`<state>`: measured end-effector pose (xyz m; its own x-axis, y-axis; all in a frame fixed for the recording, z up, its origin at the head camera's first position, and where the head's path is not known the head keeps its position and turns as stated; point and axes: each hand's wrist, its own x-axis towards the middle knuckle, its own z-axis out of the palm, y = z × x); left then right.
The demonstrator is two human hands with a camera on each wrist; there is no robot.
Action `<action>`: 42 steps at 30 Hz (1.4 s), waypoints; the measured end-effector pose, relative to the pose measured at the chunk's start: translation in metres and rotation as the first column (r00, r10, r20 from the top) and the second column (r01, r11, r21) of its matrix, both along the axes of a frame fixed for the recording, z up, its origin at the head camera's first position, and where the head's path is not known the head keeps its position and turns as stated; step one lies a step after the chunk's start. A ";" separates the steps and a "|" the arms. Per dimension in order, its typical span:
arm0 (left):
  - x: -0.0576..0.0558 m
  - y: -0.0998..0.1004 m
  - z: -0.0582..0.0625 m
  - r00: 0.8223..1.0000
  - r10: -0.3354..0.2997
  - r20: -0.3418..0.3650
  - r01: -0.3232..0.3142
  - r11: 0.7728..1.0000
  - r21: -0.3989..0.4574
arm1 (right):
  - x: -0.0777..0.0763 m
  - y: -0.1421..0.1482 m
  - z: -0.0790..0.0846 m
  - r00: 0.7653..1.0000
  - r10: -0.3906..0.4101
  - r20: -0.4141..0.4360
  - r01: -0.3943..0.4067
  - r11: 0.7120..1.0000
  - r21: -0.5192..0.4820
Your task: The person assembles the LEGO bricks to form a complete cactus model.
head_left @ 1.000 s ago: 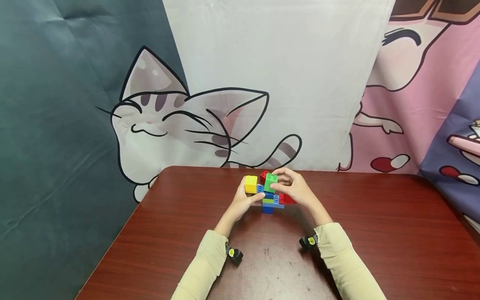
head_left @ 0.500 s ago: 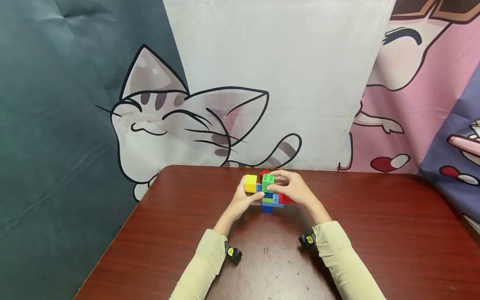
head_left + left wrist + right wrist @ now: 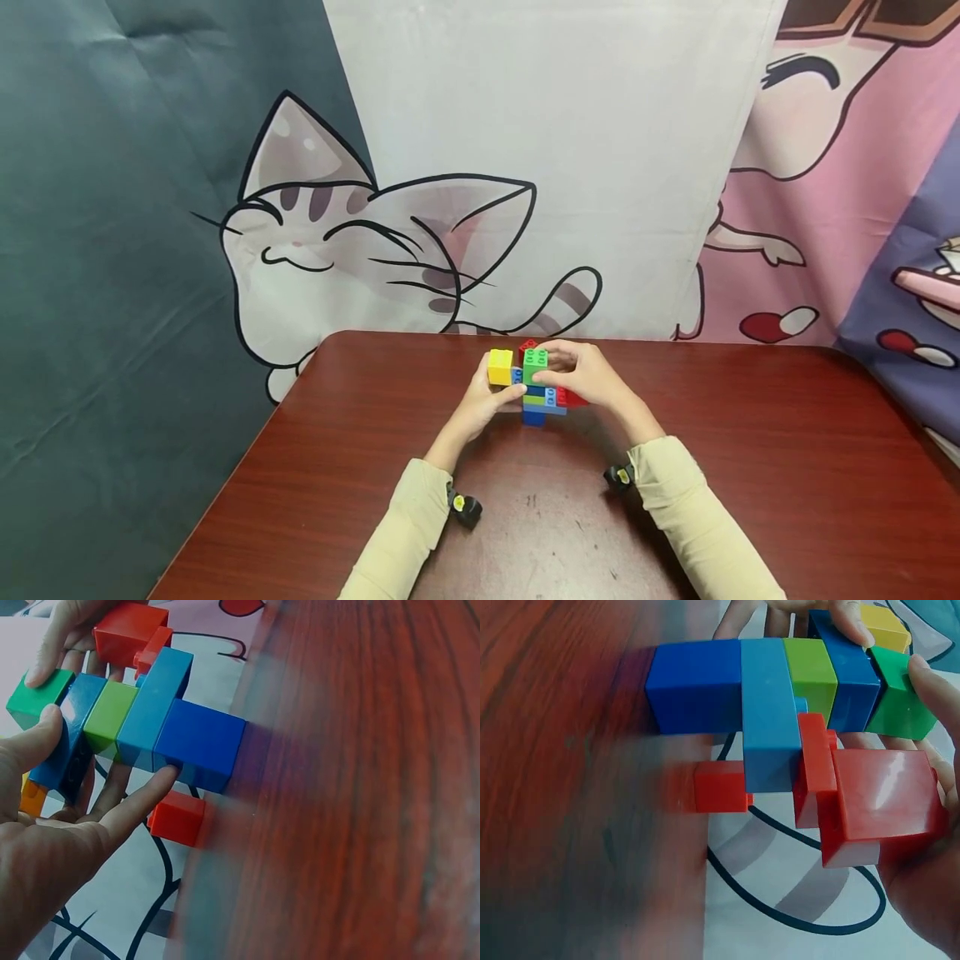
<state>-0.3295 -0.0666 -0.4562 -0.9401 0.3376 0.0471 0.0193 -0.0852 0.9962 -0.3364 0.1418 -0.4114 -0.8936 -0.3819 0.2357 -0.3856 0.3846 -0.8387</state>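
Observation:
My left hand (image 3: 474, 407) grips a building-block model from the left, with its thumb on a long dark blue brick (image 3: 69, 735). Below that brick come a lime brick (image 3: 810, 671), a lighter blue brick (image 3: 769, 712) and, at the bottom, a dark blue brick (image 3: 199, 742). A yellow brick (image 3: 500, 367) sits on the model's upper left. My right hand (image 3: 592, 379) pinches a green brick (image 3: 535, 367) that stands upright against the top of the long dark blue brick. Red bricks (image 3: 889, 795) jut out on the right side, under my right hand.
A separate red brick (image 3: 720, 786) stands studs up on the brown table (image 3: 360, 500), just behind the model. Cartoon-printed cloths (image 3: 637, 167) hang beyond the table's far edge. Black wrist cameras (image 3: 467, 510) sit at both sleeves.
The green brick, tilted a second ago, has shifted slightly left and straightened over the model, with my right fingers still on it. My left hand has barely moved.

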 end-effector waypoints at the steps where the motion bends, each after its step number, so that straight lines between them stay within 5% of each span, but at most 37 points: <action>1: 0.000 0.000 0.000 1.000 -0.001 -0.001 0.001 1.000 0.005 | 0.000 0.000 0.001 1.000 0.000 -0.004 0.000 1.000 0.005; 17: -0.001 -0.002 -0.004 1.000 -0.020 -0.007 0.020 1.000 0.014 | 0.002 0.000 -0.007 0.998 -0.013 -0.057 0.012 1.000 -0.014; 42: 0.001 -0.002 -0.001 1.000 -0.010 0.001 0.010 1.000 0.012 | 0.001 -0.003 -0.009 0.995 -0.058 0.081 0.064 0.995 -0.074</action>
